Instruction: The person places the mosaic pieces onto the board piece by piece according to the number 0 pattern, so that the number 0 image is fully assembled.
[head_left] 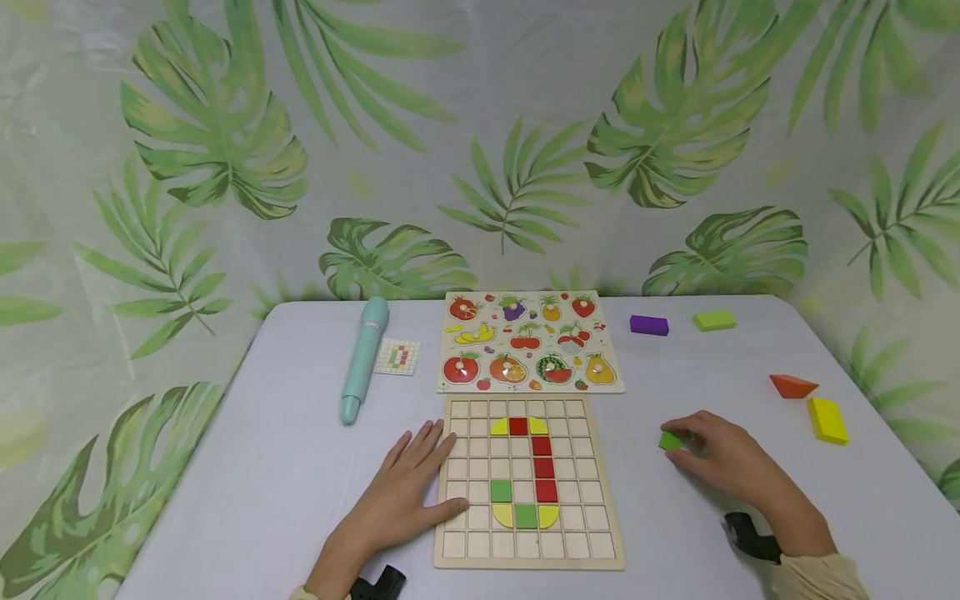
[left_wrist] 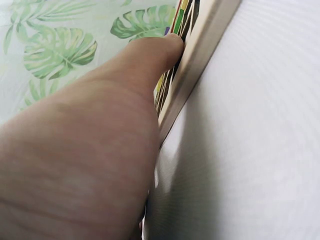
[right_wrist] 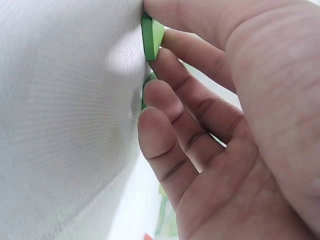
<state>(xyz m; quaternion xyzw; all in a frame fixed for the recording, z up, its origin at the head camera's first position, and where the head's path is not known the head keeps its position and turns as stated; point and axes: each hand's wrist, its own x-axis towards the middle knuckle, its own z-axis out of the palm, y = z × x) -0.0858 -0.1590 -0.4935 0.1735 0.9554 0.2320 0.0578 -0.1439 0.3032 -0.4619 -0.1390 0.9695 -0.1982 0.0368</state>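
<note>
A wooden grid board [head_left: 592,546] lies at the table's front middle, with red, green and yellow tiles set in its squares. My left hand [head_left: 408,492] lies flat, fingers straight, on the board's left edge [left_wrist: 200,55]. To the right of the board my right hand [head_left: 716,454] pinches a small green tile [head_left: 670,440] against the tablecloth. The right wrist view shows the green tile [right_wrist: 151,36] between thumb and fingers [right_wrist: 165,100].
A fruit peg puzzle [head_left: 529,342] lies behind the board. A teal pen-shaped device [head_left: 363,357] and a small pattern card [head_left: 397,357] sit at the left. Purple [head_left: 648,325], light green [head_left: 714,320], orange [head_left: 792,385] and yellow [head_left: 827,419] blocks lie at the right.
</note>
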